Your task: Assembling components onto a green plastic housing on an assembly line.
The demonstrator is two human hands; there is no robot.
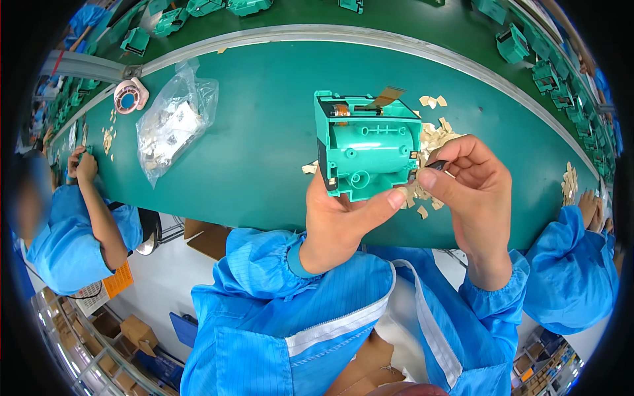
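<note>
My left hand [343, 228] grips a green plastic housing [373, 148] from below, its thumb on the lower front edge. The housing has a rounded middle, a copper-coloured coil [341, 112] near its top and a brown film strip [388, 97] sticking up. Beside the housing's lower right corner, my right hand [479, 188] pinches a small black piece [437, 165] between thumb and forefinger. Whether that piece touches the housing, I cannot tell. Behind both hands, a pile of small cream-coloured paper pieces [432, 136] lies on the green table [277, 132].
A clear plastic bag [177, 129] with white contents and a tape roll [129, 98] lie at the left. Beyond the metal rail [317, 33], green housings [512, 43] stand on a belt. Co-workers in blue sit at the left [72, 218] and right [571, 270].
</note>
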